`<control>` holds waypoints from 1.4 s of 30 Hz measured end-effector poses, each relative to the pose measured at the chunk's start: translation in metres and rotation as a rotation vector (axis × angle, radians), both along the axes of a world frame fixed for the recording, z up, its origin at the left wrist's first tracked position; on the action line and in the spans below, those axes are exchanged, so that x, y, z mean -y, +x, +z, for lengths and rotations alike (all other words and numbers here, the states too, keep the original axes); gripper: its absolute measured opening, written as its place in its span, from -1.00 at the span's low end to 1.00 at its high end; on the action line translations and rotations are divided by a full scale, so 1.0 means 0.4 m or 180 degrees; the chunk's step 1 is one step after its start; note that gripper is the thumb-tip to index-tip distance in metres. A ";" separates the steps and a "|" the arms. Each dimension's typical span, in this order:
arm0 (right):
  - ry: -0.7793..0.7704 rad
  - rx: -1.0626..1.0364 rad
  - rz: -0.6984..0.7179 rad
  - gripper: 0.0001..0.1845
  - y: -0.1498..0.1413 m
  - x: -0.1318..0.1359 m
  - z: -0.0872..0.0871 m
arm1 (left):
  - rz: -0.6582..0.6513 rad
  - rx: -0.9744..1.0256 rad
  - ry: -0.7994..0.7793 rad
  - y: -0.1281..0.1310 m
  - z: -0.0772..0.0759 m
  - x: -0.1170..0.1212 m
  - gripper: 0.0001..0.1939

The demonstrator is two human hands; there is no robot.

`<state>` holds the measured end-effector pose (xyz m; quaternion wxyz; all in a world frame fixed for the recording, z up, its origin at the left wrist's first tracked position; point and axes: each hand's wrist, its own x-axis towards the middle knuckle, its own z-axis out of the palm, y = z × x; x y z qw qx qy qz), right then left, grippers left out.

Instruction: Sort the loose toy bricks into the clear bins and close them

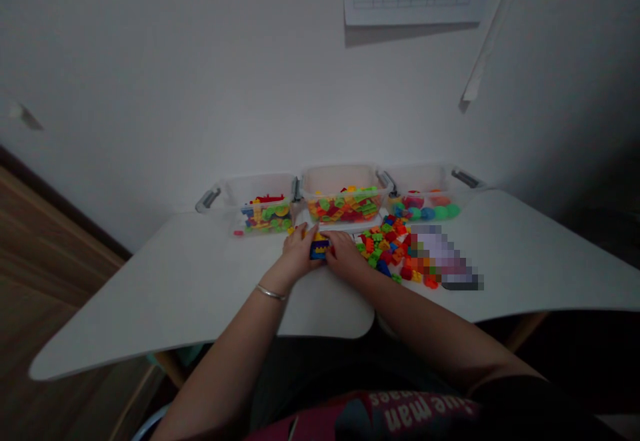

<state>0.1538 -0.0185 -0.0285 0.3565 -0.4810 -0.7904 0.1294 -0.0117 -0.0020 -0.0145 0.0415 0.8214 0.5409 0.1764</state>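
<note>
Between my two hands, just above the white table, is a small toy brick assembly (321, 249) in blue and yellow. My left hand (299, 252) is closed around its left side, with a bracelet (271, 292) on that wrist. On the other side, the fingers of my right hand (345, 253) press against the assembly. Much of it is hidden by the fingers. Right beside my right hand spreads a heap of loose toy bricks (385, 244) in red, orange, green, yellow and blue.
Three clear plastic bins stand along the wall: a left bin (231, 194) and a middle bin (340, 176) with bricks, and a right bin (415, 176) with round coloured pieces. A blurred-out flat object (445, 254) lies right of the heap. The white table (200, 281) has a curved front edge.
</note>
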 end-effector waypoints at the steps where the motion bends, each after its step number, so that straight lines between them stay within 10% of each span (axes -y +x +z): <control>1: 0.0015 -0.0039 0.0012 -0.48 0.002 -0.001 0.000 | 0.0020 -0.0054 -0.0052 0.013 0.004 0.004 -0.04; 32: 0.0230 0.1375 -0.0522 -0.74 0.025 0.016 0.044 | 0.0232 -0.0029 0.0578 -0.048 0.007 0.026 -0.40; 42: -0.0120 0.1161 -0.0448 -0.80 0.023 0.004 0.053 | -0.0477 0.0104 0.0694 -0.043 0.005 0.023 -0.63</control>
